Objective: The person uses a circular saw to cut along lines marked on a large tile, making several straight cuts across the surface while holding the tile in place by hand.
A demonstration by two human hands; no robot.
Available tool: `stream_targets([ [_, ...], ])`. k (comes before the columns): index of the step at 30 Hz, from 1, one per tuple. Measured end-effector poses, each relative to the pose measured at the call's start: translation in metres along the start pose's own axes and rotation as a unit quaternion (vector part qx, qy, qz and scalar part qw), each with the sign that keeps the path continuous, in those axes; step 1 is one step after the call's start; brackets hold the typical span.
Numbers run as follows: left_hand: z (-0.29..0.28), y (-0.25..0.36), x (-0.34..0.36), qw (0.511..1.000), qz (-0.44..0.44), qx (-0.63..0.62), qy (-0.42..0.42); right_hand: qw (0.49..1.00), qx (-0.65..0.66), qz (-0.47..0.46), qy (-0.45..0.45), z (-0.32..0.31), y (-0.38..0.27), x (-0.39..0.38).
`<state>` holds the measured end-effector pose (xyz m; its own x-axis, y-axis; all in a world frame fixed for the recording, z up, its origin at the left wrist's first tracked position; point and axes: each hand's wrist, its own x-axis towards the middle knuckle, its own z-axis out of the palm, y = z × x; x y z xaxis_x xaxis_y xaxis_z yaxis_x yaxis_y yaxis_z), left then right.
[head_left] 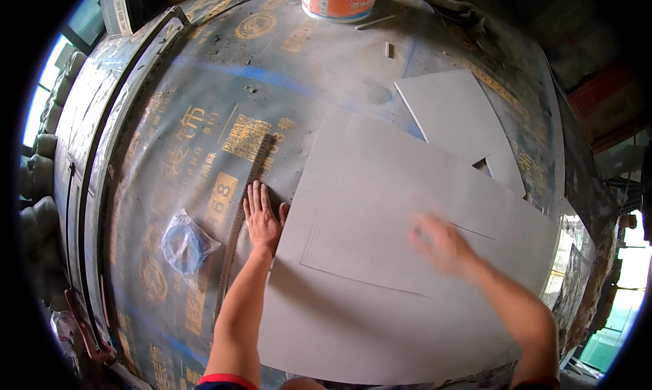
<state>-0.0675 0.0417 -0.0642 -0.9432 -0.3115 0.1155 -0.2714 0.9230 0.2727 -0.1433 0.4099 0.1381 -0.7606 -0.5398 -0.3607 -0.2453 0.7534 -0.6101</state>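
My left hand [263, 217] lies with its fingers stretched out on the floor covering, by the left edge of a large light-grey tile [380, 179]. Its fingertips reach a long thin ruler [234, 237]; whether they press on it I cannot tell. Over the tile's right half, my right hand [445, 244] is smeared by motion, so its fingers and anything in them cannot be made out. Dark thin lines mark the tile's face, one long one below the middle and a short one near the right hand. Fainter pencil-like lines run up its left side.
Beyond the tile lies a second pale piece [455, 108], with a small triangular gap between them. A blue roll in clear plastic [185, 244] rests left of the ruler. An orange and white bucket [339, 0] stands at the far side. A metal track [129, 112] runs along the left.
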Motion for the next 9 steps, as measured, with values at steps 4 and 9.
stream_targets([
  [4, -0.011, 0.003, 0.007, 0.998, -0.013, 0.039, -0.044, 0.975, 0.033, 0.008, -0.218, -0.043, -0.056, -0.196],
  [9, -0.113, -0.025, 0.008, 0.962, 0.02, 0.104, -0.252, 0.943, 0.018, 0.309, -0.122, -0.103, -0.126, -0.35],
])
